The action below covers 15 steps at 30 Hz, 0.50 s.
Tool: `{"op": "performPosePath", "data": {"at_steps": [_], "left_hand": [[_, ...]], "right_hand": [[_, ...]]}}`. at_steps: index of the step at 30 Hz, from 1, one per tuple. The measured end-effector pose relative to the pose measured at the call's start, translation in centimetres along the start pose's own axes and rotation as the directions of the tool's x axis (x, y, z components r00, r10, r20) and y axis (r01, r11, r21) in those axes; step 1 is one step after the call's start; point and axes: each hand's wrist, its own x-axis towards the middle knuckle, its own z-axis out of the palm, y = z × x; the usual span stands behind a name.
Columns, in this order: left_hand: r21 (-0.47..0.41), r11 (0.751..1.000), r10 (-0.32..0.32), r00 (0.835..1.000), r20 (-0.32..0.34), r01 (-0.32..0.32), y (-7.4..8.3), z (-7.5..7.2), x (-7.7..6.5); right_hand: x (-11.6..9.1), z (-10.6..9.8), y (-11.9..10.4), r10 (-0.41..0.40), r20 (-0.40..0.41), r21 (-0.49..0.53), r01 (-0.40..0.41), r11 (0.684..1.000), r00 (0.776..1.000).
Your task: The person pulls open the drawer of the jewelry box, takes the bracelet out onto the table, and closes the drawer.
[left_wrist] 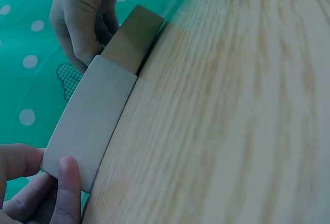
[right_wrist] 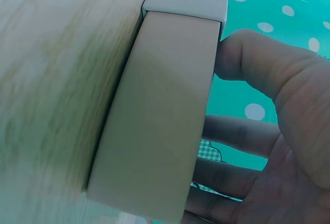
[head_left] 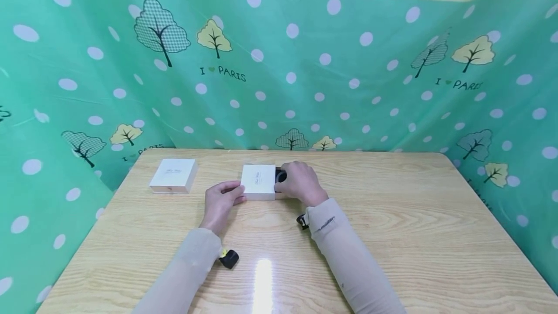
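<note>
A white box sleeve (head_left: 259, 179) with small print lies on the wooden table, and its tan drawer (left_wrist: 135, 37) sticks out to the right. My left hand (head_left: 221, 202) grips the sleeve's left end, one digit against its front side. Over the pulled-out drawer is my right hand (head_left: 301, 183), its fingertips dipping behind the drawer's top edge; the right wrist view shows the thumb (right_wrist: 247, 54) close to the sleeve's edge. A dark rounded thing (head_left: 280, 176) shows in the drawer by the right fingers. Those fingertips are hidden, so whether they hold it cannot be told.
Another white box (head_left: 173, 175), closed, sits at the table's back left. A green dotted curtain (head_left: 261, 62) hangs behind the table (head_left: 418, 236) and at both sides. Each wrist wears a small black device.
</note>
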Motion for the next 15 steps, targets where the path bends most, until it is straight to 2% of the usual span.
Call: {"op": "performPosePath", "data": {"at_steps": [8, 15], "left_hand": [[-0.005, 1.000, 0.001, 1.000, 0.006, -0.001, -0.06, -0.05, 0.03], [0.000, 1.000, -0.004, 1.000, 0.008, 0.005, -0.08, -0.13, 0.03]], "right_hand": [[0.06, 0.15, 0.17, -0.003, -0.022, 0.011, 0.003, 1.000, 1.000], [0.10, 0.07, 0.15, -0.008, -0.047, -0.039, 0.006, 0.999, 0.999]]}}
